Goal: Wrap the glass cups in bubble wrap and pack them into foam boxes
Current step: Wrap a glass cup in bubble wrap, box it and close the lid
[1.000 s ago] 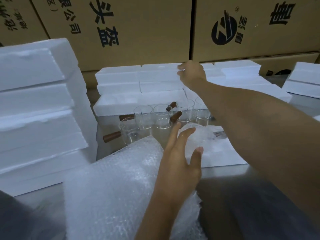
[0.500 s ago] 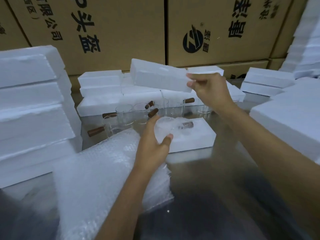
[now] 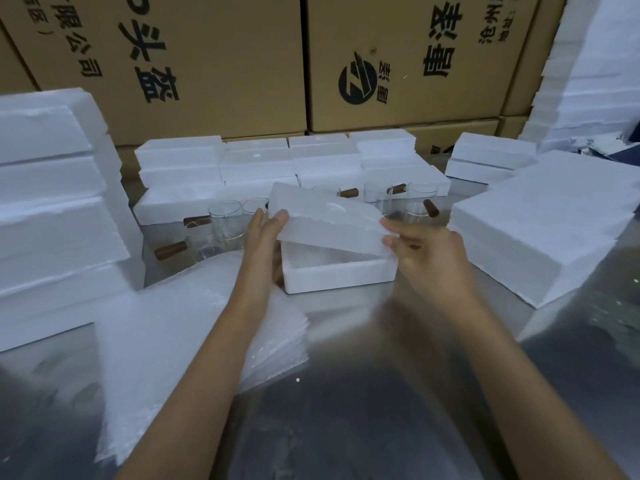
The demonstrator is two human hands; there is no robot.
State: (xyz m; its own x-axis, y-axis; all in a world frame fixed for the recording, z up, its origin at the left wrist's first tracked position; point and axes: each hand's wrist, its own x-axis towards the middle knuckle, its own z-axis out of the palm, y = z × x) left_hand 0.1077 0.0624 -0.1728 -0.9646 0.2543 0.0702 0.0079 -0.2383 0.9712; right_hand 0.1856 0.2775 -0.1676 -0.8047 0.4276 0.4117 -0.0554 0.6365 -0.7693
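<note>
Spreading under everything, the steel counter carries a bubble wrap stack at left and bare glass cups behind. Half a second ago only the right hand held the foam lid; now both hands, left and right, grip its ends, tilted over the foam box. The wrapped cup, probably inside, is hidden. Closing comes next.

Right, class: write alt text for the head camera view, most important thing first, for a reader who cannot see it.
Two bare hands, the left hand and right hand, hold a white foam lid tilted over an open foam box on a metal table. Glass cups with wooden handles stand behind, a stack of bubble wrap lies at left, and more foam boxes and cardboard cartons surround them.
</note>
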